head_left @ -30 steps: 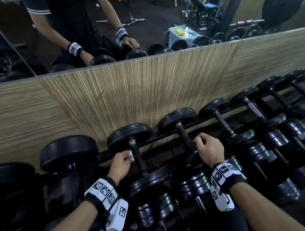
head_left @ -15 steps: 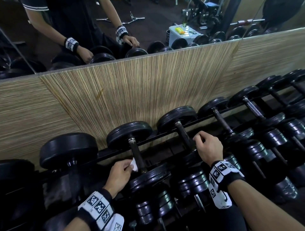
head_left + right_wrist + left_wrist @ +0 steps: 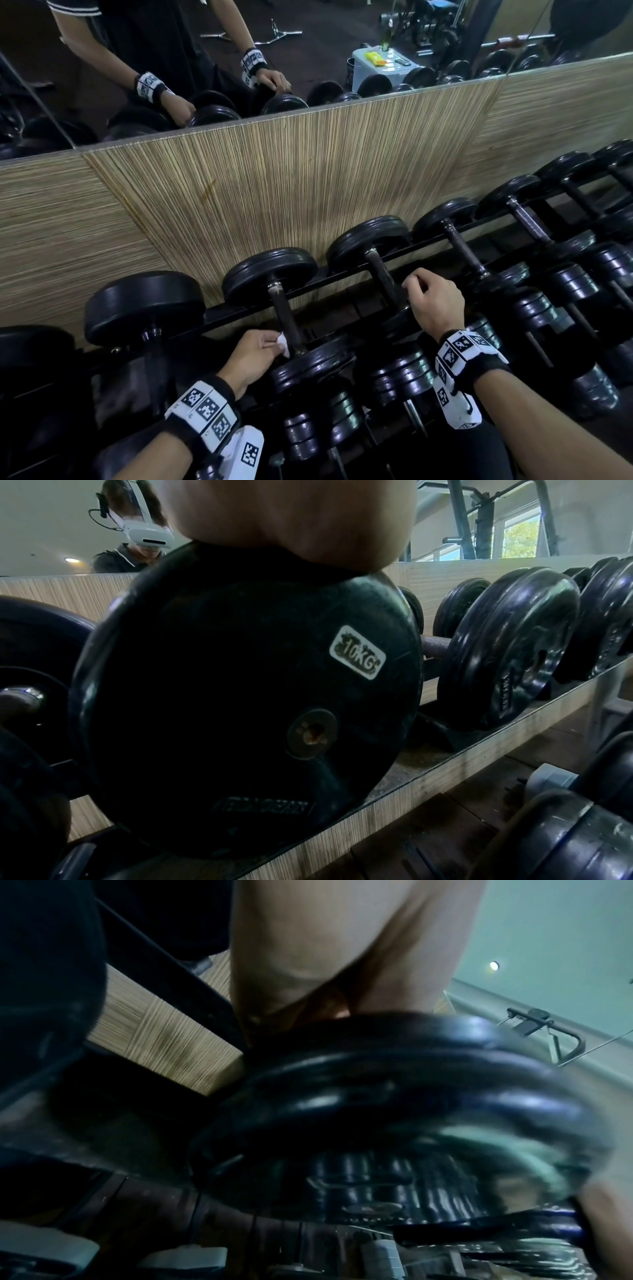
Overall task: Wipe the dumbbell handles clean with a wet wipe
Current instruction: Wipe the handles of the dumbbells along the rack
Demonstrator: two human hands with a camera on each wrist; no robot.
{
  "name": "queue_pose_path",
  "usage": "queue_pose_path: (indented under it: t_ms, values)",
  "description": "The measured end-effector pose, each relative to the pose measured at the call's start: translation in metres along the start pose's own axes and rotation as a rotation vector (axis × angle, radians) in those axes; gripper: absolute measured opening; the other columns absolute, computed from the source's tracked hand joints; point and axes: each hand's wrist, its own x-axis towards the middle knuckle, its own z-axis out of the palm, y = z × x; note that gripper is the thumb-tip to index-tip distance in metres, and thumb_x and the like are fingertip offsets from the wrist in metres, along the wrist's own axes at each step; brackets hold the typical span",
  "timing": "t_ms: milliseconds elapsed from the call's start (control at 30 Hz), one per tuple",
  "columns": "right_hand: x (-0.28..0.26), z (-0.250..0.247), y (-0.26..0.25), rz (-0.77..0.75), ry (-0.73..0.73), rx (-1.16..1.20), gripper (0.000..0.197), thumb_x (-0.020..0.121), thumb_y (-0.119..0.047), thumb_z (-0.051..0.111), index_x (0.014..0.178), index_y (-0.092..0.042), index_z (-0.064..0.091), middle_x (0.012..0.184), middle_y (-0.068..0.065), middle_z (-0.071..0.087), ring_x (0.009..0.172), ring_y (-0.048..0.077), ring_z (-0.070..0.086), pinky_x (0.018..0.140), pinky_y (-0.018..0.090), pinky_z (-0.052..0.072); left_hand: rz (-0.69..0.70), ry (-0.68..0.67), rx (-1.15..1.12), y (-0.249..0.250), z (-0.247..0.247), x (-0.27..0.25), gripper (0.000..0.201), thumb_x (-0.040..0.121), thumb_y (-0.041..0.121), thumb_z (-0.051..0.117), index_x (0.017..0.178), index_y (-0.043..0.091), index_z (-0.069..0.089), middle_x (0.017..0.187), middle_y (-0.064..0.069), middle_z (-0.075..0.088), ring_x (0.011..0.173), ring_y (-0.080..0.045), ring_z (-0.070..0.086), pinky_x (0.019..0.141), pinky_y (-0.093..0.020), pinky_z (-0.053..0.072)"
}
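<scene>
A row of black dumbbells lies on a rack along the wall. My left hand (image 3: 260, 349) pinches a small white wet wipe (image 3: 283, 341) against the lower end of one dark handle (image 3: 286, 317), just above its near plate (image 3: 310, 365). My right hand (image 3: 430, 298) rests on top of the neighbouring dumbbell, fingers curled over the lower end of its handle (image 3: 382, 274). In the right wrist view the palm (image 3: 291, 520) sits on that dumbbell's 10KG plate (image 3: 246, 696). The left wrist view is blurred, with the palm (image 3: 329, 947) above a plate (image 3: 394, 1104).
A striped wood-look wall panel (image 3: 274, 192) stands right behind the rack, with a mirror (image 3: 205, 51) above it. More dumbbells (image 3: 527, 219) run off to the right and a larger one (image 3: 144, 305) sits on the left. A lower tier of dumbbells (image 3: 565, 329) lies nearer to me.
My left hand has slid the wipe down the handle from near the far plate to the near plate. The right hand has stayed on its dumbbell.
</scene>
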Motion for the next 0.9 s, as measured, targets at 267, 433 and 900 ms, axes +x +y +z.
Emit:
queue_pose_path:
  t_ms: [267,433,900]
  values:
    - [-0.001,-0.001,-0.002,-0.009,0.002,0.015,0.034,0.084,-0.043,0.036,0.071,-0.023,0.061,0.053,-0.004,0.058,0.052,0.013,0.056,0.059,0.036,0.051,-0.081,-0.038,0.013,0.007,-0.012,-0.012,0.02,0.094,0.0,0.058,0.094,0.007,0.076,0.081,0.002,0.077,0.071,-0.005,0.069,0.062,-0.011,0.048]
    - [-0.002,-0.002,-0.002,-0.004,0.004,0.014,0.035,0.084,-0.043,0.035,0.071,-0.024,0.061,0.053,-0.005,0.058,0.053,0.013,0.055,0.058,0.037,0.05,-0.03,0.159,-0.045,0.027,-0.021,0.021,0.022,0.095,0.001,0.056,0.092,0.014,0.074,0.078,-0.003,0.07,0.059,-0.005,0.056,0.046,-0.013,0.033]
    - [-0.003,-0.004,-0.006,0.01,-0.011,0.017,0.035,0.085,-0.041,0.037,0.071,-0.021,0.062,0.053,-0.004,0.058,0.053,0.014,0.055,0.059,0.037,0.05,0.004,-0.053,0.303,0.006,-0.002,0.002,0.052,0.092,0.004,0.059,0.048,0.03,0.064,0.055,0.014,0.061,0.057,0.006,0.052,0.068,-0.019,0.039]
